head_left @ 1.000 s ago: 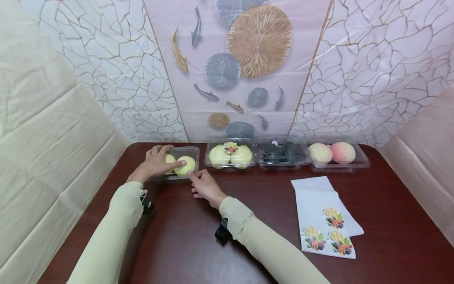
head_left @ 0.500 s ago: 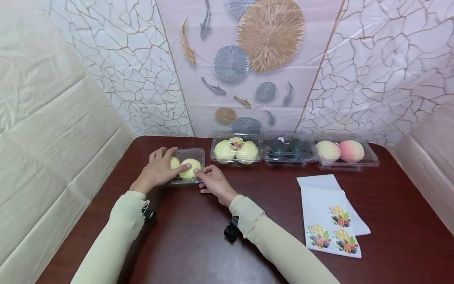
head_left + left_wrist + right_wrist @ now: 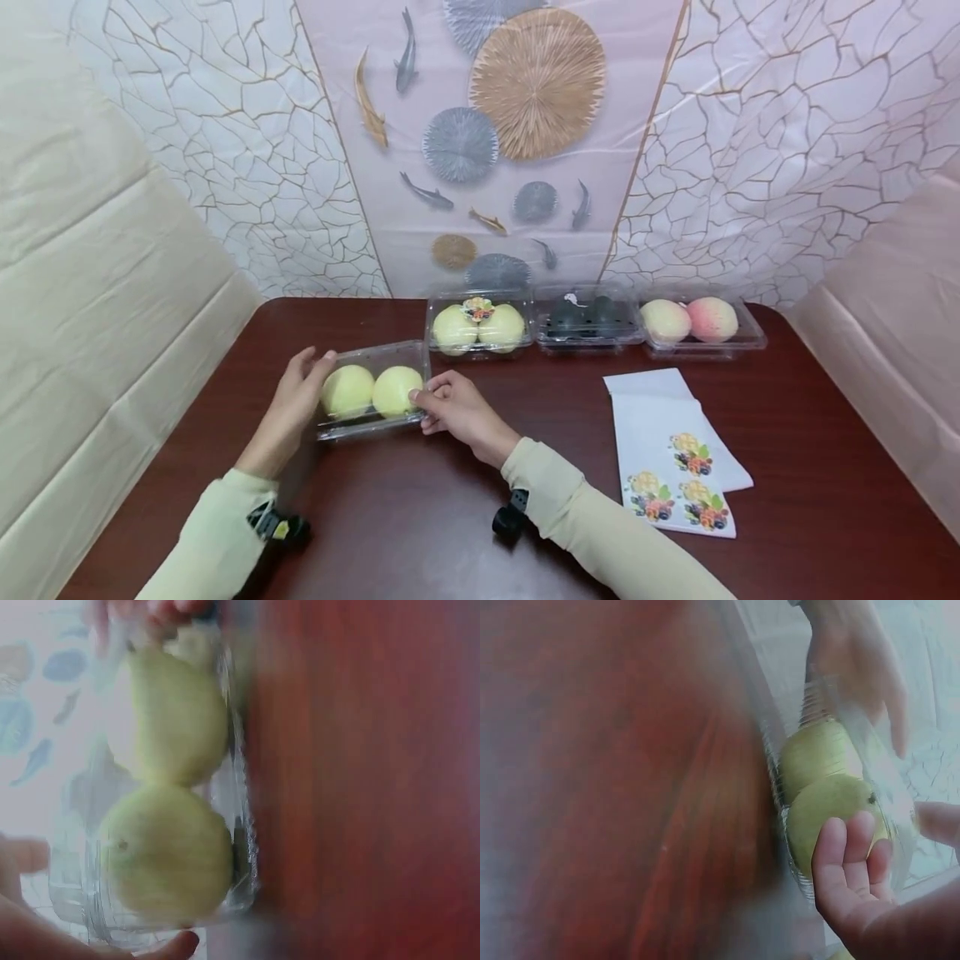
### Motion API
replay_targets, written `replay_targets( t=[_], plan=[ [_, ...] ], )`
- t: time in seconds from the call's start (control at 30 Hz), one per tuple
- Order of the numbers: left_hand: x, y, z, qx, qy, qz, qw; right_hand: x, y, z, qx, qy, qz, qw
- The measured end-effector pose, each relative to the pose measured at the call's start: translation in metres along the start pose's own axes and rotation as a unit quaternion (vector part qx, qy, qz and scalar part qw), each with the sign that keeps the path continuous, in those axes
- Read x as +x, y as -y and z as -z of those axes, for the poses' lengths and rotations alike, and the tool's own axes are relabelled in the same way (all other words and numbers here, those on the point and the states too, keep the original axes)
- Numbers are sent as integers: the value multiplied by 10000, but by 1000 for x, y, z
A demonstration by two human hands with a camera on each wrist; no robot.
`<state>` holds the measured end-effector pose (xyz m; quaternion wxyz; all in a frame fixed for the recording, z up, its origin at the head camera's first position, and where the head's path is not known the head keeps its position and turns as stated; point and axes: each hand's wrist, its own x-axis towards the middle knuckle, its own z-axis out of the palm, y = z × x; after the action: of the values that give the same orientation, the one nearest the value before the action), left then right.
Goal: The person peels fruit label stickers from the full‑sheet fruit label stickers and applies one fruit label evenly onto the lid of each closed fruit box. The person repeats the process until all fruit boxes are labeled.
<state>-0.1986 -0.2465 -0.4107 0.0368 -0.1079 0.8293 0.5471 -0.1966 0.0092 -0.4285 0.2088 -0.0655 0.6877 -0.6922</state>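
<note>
Pear box (image 3: 369,427): L hand (image 3: 288,406), R hand (image 3: 467,413) @ edges; tbl (image 3: 405,517) room nearside.

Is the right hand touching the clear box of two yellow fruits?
Touching: the head view shows the right hand pinching the clear box at its right end, thumb over the edge.

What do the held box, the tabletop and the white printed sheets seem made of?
Held box: probably thin, glossy plastic; fruit shows through and light glints off it. Tabletop: perhaps wood or laminate, polished; reddish-brown with soft sheen. White printed sheets: likely matte paper, thin and flat.
</note>
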Motion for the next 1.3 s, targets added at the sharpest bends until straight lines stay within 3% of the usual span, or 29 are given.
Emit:
replay_targets(
  t=[0.13, 0.27, 0.57, 0.77, 0.97, 1.17, 1.3],
  plan=[
    [-24, 10, 3, -879, -29, 573, 9945, -14, -2, -5, -73, 135, 205, 9997],
    [-40, 13, -6, -1239, 278, 700, 9894, -31, -5, -3, -72, 58, 337, 9994],
    [-64, 0, -37, -1479, 1107, 379, 9821, -73, -11, 20, -22, -301, 405, 9987],
    [-81, -5, -74, -2110, 1223, 223, 9696, -107, -12, 53, -566, -459, 392, 9966],
    [-96, -7, -94, -2384, 1360, 72, 9616, -131, -16, 78, -1037, -189, 426, 9935],
    [-102, -12, -112, -2900, 1660, -93, 9425, -150, -17, 98, -884, -248, 339, 9952],
    [-105, -15, -123, -3313, 1657, -42, 9289, -157, -15, 107, -933, -401, 224, 9946]
  ],
)
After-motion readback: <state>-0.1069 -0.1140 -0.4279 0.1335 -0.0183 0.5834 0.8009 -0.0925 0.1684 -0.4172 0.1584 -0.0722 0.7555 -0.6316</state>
